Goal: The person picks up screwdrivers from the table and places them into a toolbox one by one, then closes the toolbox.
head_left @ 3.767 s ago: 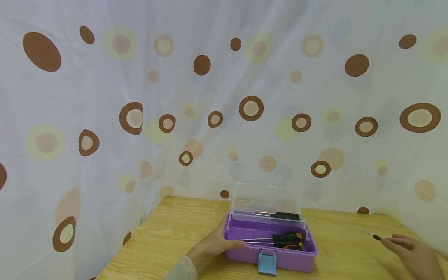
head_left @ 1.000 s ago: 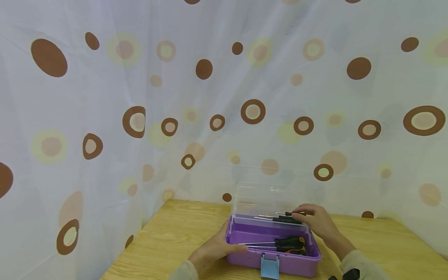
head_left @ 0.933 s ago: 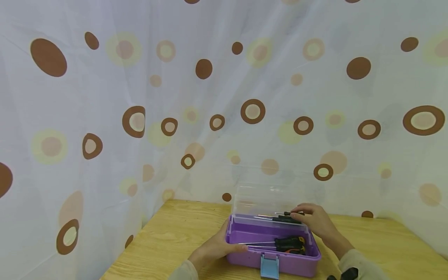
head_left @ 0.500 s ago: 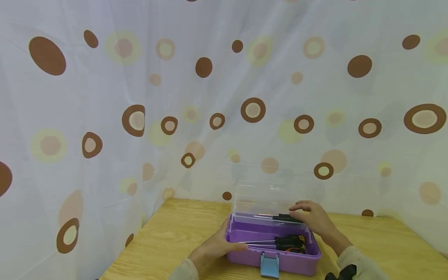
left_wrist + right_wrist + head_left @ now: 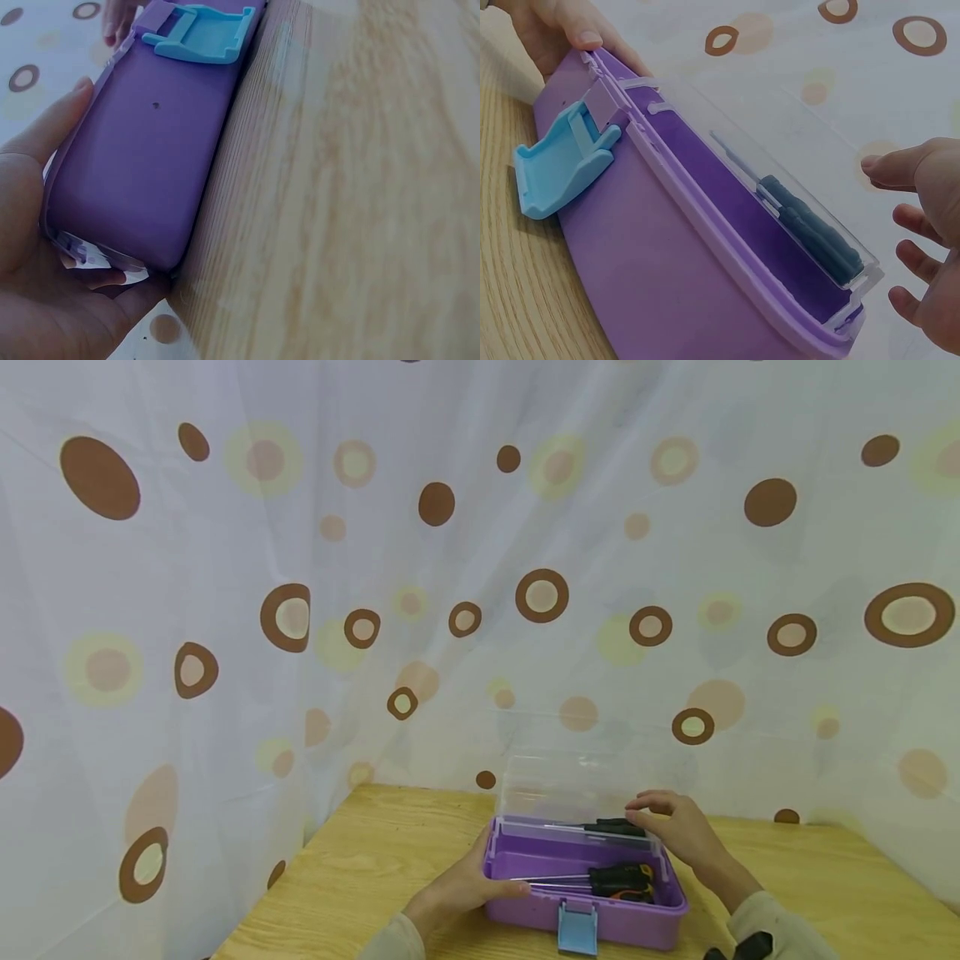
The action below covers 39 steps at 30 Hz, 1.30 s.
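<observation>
A purple toolbox (image 5: 585, 928) with a raised clear lid (image 5: 570, 785) stands on the table. My left hand (image 5: 468, 881) grips its left end, thumb over the front rim; in the left wrist view, the left hand's fingers (image 5: 139, 296) wrap the end. Black-handled screwdrivers (image 5: 618, 877), some with yellow or orange on the handles, lie in the box's right part, shafts pointing left. More dark-handled screwdrivers (image 5: 810, 229) lie in the clear lid. My right hand (image 5: 686, 835) hovers by the lid's right side, fingers loosely bent and holding nothing.
A light blue latch (image 5: 577, 928) hangs down at the toolbox's front. The wooden table (image 5: 375, 852) extends to both sides. Behind it hangs a white curtain (image 5: 480, 552) with brown and yellow circles. A black device (image 5: 750, 946) is on the right sleeve.
The right hand has come from the table's right side to the lid with a small screwdriver and let go of it there. The left hand has stayed on the toolbox.
</observation>
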Each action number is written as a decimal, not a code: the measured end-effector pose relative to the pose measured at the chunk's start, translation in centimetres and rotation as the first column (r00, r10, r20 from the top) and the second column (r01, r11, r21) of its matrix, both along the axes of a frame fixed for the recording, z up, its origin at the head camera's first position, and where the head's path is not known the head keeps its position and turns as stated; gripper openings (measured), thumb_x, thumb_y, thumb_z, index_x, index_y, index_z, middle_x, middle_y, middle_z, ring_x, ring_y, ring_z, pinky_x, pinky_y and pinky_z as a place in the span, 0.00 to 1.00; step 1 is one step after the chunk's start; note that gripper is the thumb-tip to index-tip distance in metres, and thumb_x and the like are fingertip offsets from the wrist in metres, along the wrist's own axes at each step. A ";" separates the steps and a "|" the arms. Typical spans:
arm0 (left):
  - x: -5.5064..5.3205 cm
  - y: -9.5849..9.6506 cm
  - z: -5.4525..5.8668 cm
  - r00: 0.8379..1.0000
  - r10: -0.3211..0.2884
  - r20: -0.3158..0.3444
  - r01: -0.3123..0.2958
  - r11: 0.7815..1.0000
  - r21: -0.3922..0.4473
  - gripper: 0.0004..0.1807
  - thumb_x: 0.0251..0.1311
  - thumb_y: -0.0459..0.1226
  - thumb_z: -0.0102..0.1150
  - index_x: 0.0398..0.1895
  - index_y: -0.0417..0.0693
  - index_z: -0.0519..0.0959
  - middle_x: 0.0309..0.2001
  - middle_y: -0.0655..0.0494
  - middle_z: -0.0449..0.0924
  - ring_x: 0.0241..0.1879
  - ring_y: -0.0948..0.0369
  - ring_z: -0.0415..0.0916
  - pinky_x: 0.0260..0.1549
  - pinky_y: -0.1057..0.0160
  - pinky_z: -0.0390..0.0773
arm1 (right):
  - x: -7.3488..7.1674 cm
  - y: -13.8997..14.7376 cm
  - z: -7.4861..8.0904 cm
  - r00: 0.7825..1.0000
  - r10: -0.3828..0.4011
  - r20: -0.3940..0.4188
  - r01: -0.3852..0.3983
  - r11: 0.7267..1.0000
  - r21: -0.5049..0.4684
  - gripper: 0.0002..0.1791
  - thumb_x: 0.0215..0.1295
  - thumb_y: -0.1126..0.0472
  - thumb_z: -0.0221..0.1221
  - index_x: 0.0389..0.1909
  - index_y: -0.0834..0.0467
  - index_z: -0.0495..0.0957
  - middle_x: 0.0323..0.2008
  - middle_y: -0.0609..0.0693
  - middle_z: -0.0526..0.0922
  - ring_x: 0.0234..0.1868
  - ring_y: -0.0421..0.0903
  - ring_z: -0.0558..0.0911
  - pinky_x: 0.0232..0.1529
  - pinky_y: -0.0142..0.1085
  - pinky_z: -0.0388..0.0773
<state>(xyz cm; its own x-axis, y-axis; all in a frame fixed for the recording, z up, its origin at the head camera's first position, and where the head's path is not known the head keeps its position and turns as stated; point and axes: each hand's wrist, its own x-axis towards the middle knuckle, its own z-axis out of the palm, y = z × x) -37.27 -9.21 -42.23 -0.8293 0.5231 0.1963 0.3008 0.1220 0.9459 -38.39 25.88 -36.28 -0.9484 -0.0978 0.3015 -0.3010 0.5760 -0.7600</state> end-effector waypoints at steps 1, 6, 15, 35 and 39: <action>0.0 0.0 0.0 1.000 -0.002 -0.001 0.002 1.000 0.004 0.65 0.57 0.43 0.76 0.85 0.53 0.35 0.77 0.48 0.58 0.70 0.46 0.63 0.72 0.38 0.55 | 0.0 0.0 0.0 1.000 -0.002 0.005 0.002 1.000 -0.003 0.21 0.73 0.49 0.63 0.54 0.62 0.85 0.67 0.66 0.72 0.68 0.70 0.67 0.61 0.70 0.67; 0.0 0.2 0.0 1.000 -0.017 -0.011 0.017 1.000 0.012 0.65 0.57 0.43 0.76 0.85 0.54 0.36 0.76 0.48 0.58 0.70 0.45 0.63 0.72 0.38 0.55 | 0.3 0.1 -0.2 1.000 -0.007 0.025 0.008 1.000 -0.029 0.22 0.73 0.48 0.63 0.54 0.62 0.84 0.67 0.66 0.73 0.68 0.70 0.67 0.62 0.71 0.66; 0.1 0.0 -0.1 1.000 -0.024 0.015 0.024 0.999 0.032 0.65 0.57 0.42 0.77 0.85 0.55 0.36 0.75 0.47 0.60 0.70 0.44 0.64 0.72 0.37 0.55 | 0.5 0.1 -1.2 0.999 -0.036 -0.014 0.035 0.996 -0.080 0.20 0.73 0.51 0.64 0.54 0.63 0.84 0.64 0.66 0.76 0.65 0.66 0.72 0.60 0.64 0.71; -3.1 -0.6 4.6 0.937 0.283 0.205 -0.272 0.959 -0.080 0.61 0.66 0.62 0.62 0.81 0.29 0.42 0.76 0.25 0.51 0.69 0.29 0.61 0.63 0.26 0.60 | -0.6 2.2 -0.6 0.961 -0.068 0.268 0.206 0.821 -0.533 0.46 0.81 0.41 0.45 0.80 0.69 0.40 0.76 0.72 0.51 0.72 0.66 0.58 0.69 0.57 0.60; -4.5 -0.2 5.9 0.920 0.316 0.232 -0.312 0.949 -0.055 0.53 0.70 0.65 0.53 0.81 0.34 0.50 0.77 0.28 0.50 0.71 0.26 0.54 0.64 0.22 0.53 | -1.3 1.8 -0.3 0.959 -0.029 0.283 0.173 0.850 -0.498 0.52 0.79 0.35 0.41 0.80 0.69 0.30 0.77 0.76 0.45 0.75 0.73 0.49 0.73 0.65 0.50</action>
<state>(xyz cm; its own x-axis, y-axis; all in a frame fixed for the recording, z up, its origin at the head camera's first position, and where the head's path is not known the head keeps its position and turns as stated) -41.75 -9.37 -36.29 -0.9727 0.2301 -0.0304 0.0143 0.1902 0.9816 -39.65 27.72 -36.62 -0.9943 0.1028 0.0271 -0.0170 0.0977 -0.9951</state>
